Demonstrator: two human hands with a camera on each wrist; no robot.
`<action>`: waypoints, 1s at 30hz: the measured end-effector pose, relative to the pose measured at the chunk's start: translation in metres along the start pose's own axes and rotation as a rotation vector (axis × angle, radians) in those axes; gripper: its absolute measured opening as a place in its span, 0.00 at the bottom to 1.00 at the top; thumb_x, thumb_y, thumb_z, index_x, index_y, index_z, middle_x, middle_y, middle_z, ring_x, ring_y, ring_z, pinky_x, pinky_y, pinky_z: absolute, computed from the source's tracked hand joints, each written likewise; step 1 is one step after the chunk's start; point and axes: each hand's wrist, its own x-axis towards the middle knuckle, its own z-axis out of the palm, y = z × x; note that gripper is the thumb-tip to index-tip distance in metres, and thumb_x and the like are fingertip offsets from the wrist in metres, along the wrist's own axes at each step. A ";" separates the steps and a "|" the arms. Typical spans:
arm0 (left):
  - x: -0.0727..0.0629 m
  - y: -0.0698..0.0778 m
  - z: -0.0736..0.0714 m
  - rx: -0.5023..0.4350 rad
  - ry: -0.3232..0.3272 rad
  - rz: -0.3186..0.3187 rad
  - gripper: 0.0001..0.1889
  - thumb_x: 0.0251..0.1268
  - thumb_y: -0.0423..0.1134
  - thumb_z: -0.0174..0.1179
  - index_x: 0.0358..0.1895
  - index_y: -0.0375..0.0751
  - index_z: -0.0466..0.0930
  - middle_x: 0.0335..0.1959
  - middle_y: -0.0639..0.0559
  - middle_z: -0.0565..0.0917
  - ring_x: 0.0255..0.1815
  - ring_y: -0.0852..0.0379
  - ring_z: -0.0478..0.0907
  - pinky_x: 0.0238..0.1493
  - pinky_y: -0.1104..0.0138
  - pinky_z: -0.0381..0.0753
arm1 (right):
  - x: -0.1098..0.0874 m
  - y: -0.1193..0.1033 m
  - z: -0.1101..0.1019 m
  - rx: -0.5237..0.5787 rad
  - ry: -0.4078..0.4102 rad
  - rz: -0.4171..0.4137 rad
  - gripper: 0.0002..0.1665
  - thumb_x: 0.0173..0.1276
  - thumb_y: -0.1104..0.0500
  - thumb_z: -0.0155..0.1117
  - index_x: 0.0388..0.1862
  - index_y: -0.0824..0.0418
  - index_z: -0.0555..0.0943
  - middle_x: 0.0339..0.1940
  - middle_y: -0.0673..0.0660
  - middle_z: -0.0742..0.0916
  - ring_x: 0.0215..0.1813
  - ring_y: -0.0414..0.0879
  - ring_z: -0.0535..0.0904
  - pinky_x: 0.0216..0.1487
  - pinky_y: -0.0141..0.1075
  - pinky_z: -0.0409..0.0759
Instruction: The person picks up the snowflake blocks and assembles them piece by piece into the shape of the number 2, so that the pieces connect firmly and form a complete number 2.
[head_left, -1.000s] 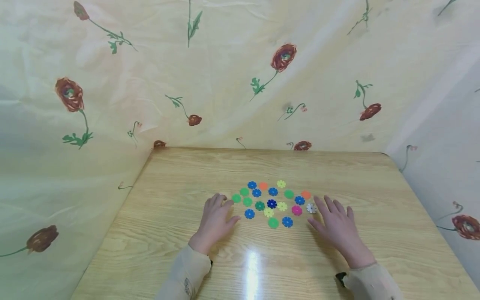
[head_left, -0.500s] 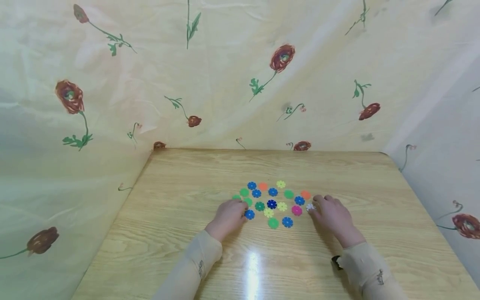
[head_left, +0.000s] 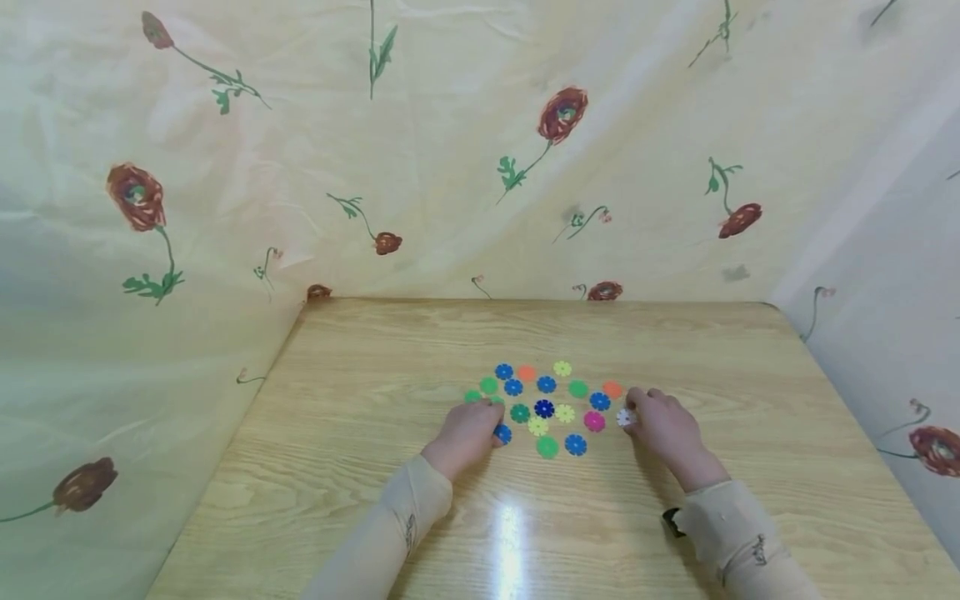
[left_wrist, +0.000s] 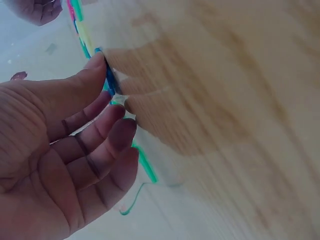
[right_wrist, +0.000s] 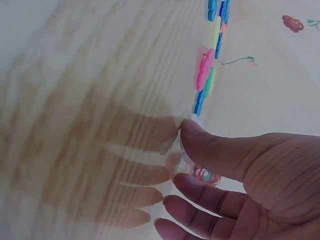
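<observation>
Left hand [head_left: 463,435] fingers pinch blue flower-shaped plastic disc [head_left: 505,434], right hand [head_left: 669,432] fingers pinch white flower-shaped plastic disc [head_left: 622,417]; both on wood-grain tabletop [head_left: 375,342], blue nearer left edge, white nearer right edge

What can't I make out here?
Head: part of the blue snowflake disc, hidden by the left grip.
Head: part of the white snowflake disc, behind the right grip.
Head: the black object, too small, partly behind the right sleeve.
Left wrist: right grip, cropped by top edge.
</observation>
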 end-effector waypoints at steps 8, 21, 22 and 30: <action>0.004 0.005 -0.006 -0.053 -0.092 -0.032 0.13 0.63 0.44 0.73 0.40 0.44 0.79 0.33 0.55 0.81 0.35 0.58 0.78 0.38 0.68 0.81 | -0.005 0.004 0.001 0.055 0.035 -0.015 0.09 0.71 0.62 0.69 0.37 0.64 0.77 0.32 0.58 0.84 0.33 0.50 0.76 0.34 0.46 0.77; 0.007 0.009 -0.002 -0.048 -0.112 -0.009 0.13 0.64 0.45 0.72 0.43 0.48 0.78 0.37 0.57 0.81 0.38 0.60 0.76 0.40 0.70 0.78 | -0.012 0.002 -0.003 0.098 -0.001 0.020 0.06 0.74 0.62 0.65 0.37 0.63 0.81 0.29 0.55 0.84 0.31 0.48 0.74 0.35 0.43 0.75; 0.008 0.009 -0.001 -0.054 -0.119 -0.020 0.13 0.64 0.44 0.72 0.43 0.47 0.78 0.36 0.57 0.80 0.38 0.60 0.76 0.39 0.70 0.78 | -0.013 0.002 -0.003 0.106 0.001 0.019 0.05 0.74 0.62 0.65 0.37 0.63 0.81 0.29 0.55 0.84 0.31 0.48 0.73 0.35 0.42 0.75; 0.000 -0.004 0.003 -0.246 -0.087 -0.047 0.12 0.69 0.43 0.69 0.36 0.49 0.72 0.29 0.59 0.75 0.30 0.61 0.71 0.33 0.71 0.73 | -0.025 -0.005 -0.004 0.223 0.066 -0.040 0.08 0.74 0.61 0.65 0.47 0.64 0.86 0.34 0.57 0.88 0.34 0.46 0.76 0.37 0.42 0.79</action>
